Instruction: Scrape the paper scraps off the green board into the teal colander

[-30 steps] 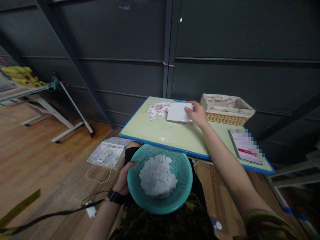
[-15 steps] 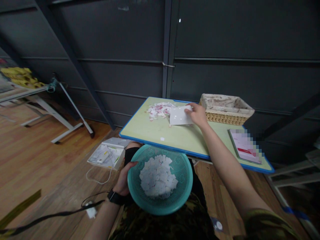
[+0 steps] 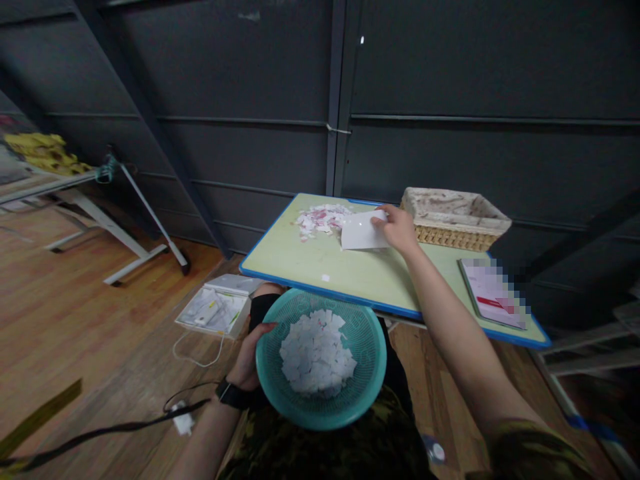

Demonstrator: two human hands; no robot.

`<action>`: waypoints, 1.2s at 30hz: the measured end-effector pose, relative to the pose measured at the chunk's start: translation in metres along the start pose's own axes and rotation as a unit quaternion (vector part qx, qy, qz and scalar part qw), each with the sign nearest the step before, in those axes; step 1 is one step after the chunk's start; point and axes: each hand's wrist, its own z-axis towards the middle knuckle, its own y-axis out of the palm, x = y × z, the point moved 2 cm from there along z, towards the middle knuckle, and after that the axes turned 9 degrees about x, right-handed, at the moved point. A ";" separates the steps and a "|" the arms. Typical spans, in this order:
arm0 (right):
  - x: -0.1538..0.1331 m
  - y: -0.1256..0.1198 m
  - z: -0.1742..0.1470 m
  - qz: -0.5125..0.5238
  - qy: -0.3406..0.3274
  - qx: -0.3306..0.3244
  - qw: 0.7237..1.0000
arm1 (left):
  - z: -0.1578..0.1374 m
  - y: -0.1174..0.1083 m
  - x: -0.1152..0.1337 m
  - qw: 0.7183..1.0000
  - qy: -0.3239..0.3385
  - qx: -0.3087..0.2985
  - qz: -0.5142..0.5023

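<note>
My left hand (image 3: 251, 355) grips the left rim of a round teal plastic colander (image 3: 371, 377), its thumb over the edge. White torn paper scraps (image 3: 317, 353) lie heaped inside the colander, which rests on my lap. Over the table, my right hand (image 3: 399, 230) pinches the right edge of a flat white card (image 3: 363, 231). The card's left edge reaches a loose pile of white and pinkish paper scraps (image 3: 320, 219). One small scrap (image 3: 325, 277) lies apart near the table's front edge.
The yellow-green table (image 3: 280, 257) has a blue edge. A cloth-lined wicker basket (image 3: 455, 237) stands at its back right, with a tablet (image 3: 493, 297) in front. An open white box (image 3: 213, 313) with cables sits on the floor left. A dark panelled wall (image 3: 260, 80) rises behind.
Almost nothing differs: the whole view shifts slightly. My right hand still holds the white card beside the scraps, and my left hand stays on the colander.
</note>
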 end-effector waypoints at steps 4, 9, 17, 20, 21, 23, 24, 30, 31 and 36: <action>0.001 0.000 0.002 0.069 0.013 -0.013 0.997 | 0.001 -0.002 -0.001 1.000 0.003 -0.004 0.005; 0.001 0.001 0.002 0.075 0.032 -0.006 0.997 | 0.003 -0.002 -0.002 1.000 0.006 -0.008 0.007; 0.003 0.007 0.000 0.124 0.022 -0.058 0.990 | 0.000 0.000 -0.001 1.000 0.003 -0.003 0.002; 0.003 0.005 0.001 0.105 0.023 -0.038 0.994 | 0.001 0.000 -0.001 1.000 0.012 -0.012 -0.006; 0.002 0.005 0.001 0.100 0.019 -0.043 0.994 | 0.001 -0.001 -0.002 1.000 0.012 -0.011 -0.009; -0.002 0.005 -0.002 0.110 0.015 -0.078 0.991 | 0.001 -0.001 -0.002 1.000 0.004 -0.006 -0.012; -0.004 0.006 -0.003 0.126 0.019 -0.106 0.986 | 0.001 -0.001 -0.002 1.000 0.000 -0.005 -0.012; -0.008 0.008 -0.007 0.233 0.071 -0.136 0.960 | 0.001 -0.001 -0.001 1.000 0.013 -0.007 -0.004; -0.007 0.008 -0.006 0.237 0.072 -0.119 0.962 | 0.001 -0.001 -0.001 1.000 0.017 -0.007 -0.003; -0.006 0.010 -0.005 0.194 0.054 -0.105 0.974 | 0.003 -0.002 -0.002 1.000 0.016 -0.020 -0.004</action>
